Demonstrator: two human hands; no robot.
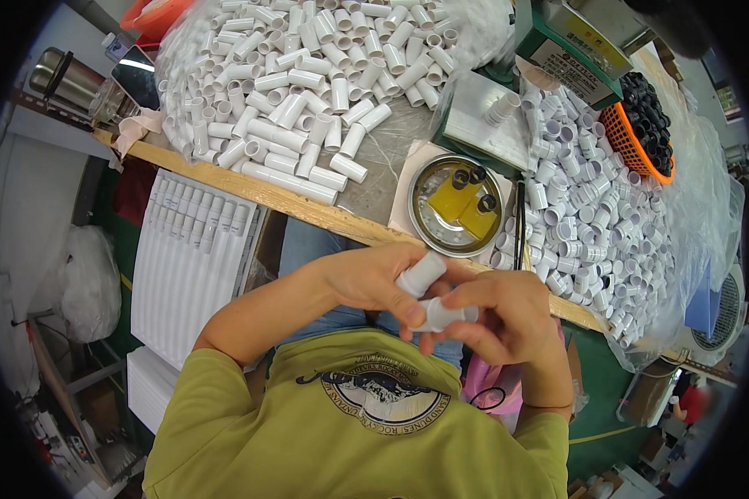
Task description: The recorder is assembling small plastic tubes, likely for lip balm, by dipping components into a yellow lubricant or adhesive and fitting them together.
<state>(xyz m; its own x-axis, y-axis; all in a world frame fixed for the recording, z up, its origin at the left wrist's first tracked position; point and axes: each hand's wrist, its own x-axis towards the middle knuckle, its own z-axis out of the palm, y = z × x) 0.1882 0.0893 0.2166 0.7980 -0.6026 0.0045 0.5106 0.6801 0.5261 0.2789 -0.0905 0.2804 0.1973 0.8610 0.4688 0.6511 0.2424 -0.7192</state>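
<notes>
Over my lap, just off the table's near edge, my two hands meet. My left hand (376, 279) is closed around a short white plastic tube (422, 274), tilted up to the right. Its thumb reaches down to a second white cylindrical piece (448, 317), which has a stepped, narrower end. My right hand (504, 314) pinches this second piece between its fingers, close below the first. Right behind the hands stands a round metal bowl (414, 218) with yellow blocks (449, 200) and small black rings in it.
White tubes (300, 75) lie heaped at the far left, small white caps (574, 224) at the right. Black parts fill an orange basket (632, 143). A green box (484, 121) stands behind the bowl. Left of my legs, a white tray (179, 274) holds rows of tubes.
</notes>
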